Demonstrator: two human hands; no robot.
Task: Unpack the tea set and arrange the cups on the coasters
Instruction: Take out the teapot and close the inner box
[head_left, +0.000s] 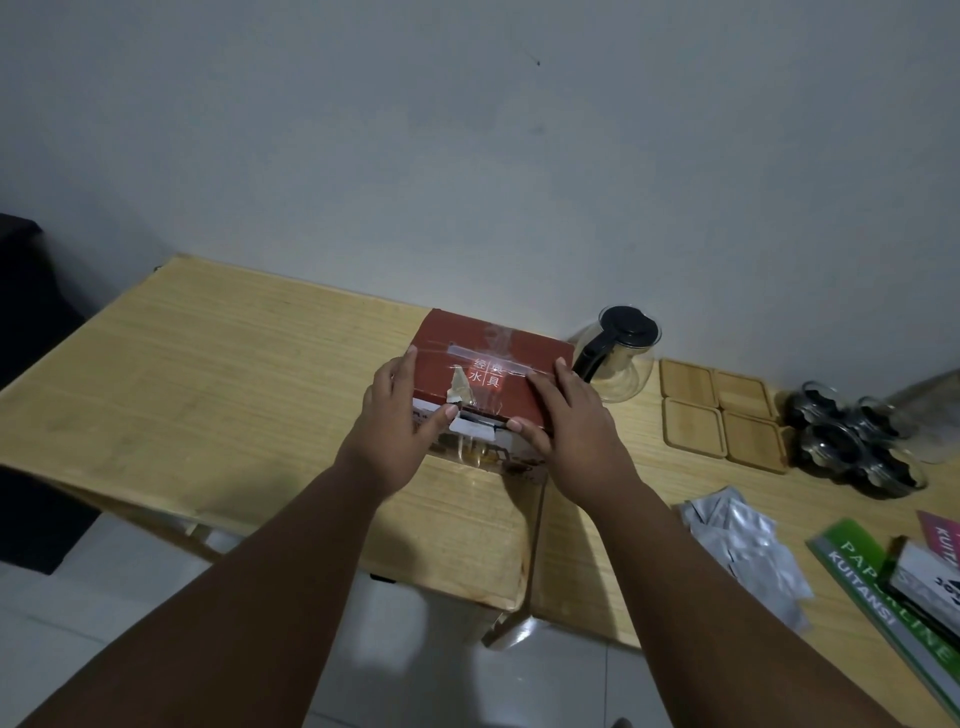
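Sitting on the worktop, the taped red box is gripped at both ends: left hand curled round its 9 o'clock side, right hand round its 3 o'clock side, thumbs at the front flap. Four wooden coasters lie at 3 o'clock, a glass jug at 2 o'clock.

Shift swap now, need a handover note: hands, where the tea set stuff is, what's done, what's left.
Left hand grips the red box at its left side, thumb at the front flap.
Right hand grips its right end, thumb at the same flap.
Box on the table, top still taped; four bare coasters right of it; glass cups clustered beyond them; teapot behind the box.
Done: tape torn at front edge.
Left: open box, unpack, set cups on coasters.
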